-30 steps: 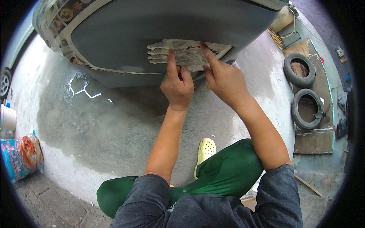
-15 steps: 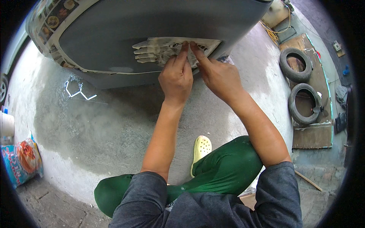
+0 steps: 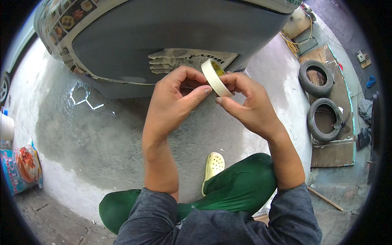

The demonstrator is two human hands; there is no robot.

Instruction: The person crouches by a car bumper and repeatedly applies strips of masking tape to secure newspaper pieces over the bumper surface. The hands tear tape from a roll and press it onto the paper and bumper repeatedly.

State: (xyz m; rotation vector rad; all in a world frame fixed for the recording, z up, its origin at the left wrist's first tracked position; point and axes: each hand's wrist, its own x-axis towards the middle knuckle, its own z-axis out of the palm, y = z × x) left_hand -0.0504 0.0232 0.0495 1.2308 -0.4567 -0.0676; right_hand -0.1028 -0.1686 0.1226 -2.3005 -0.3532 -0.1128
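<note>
A cream roll of masking tape (image 3: pixel 213 79) is held up between my two hands in front of the grey vehicle panel (image 3: pixel 130 41). My right hand (image 3: pixel 255 104) is closed on it, fingers in the ring and thumb below. The fingers of my left hand (image 3: pixel 169 98) are curled, with thumb and forefinger at the roll's outer band. Whether they pinch the tape's end cannot be made out. Behind the hands, a piece of newspaper (image 3: pixel 177 61) lies against the panel, with several short tape strips along its left edge. My hands and the roll hide its lower part.
More masking paper (image 3: pixel 73 20) covers the panel's upper left. Two tyres (image 3: pixel 316 78) lie on a brown board (image 3: pixel 332 157) to the right, beside a small black fan blade. A printed bag (image 3: pixel 20 169) and a white bucket (image 3: pixel 6 126) stand at the far left.
Both hands have come away from the newspaper, where the forefingers were pressing, and moved nearer to me. The tape roll is now visible between them.
</note>
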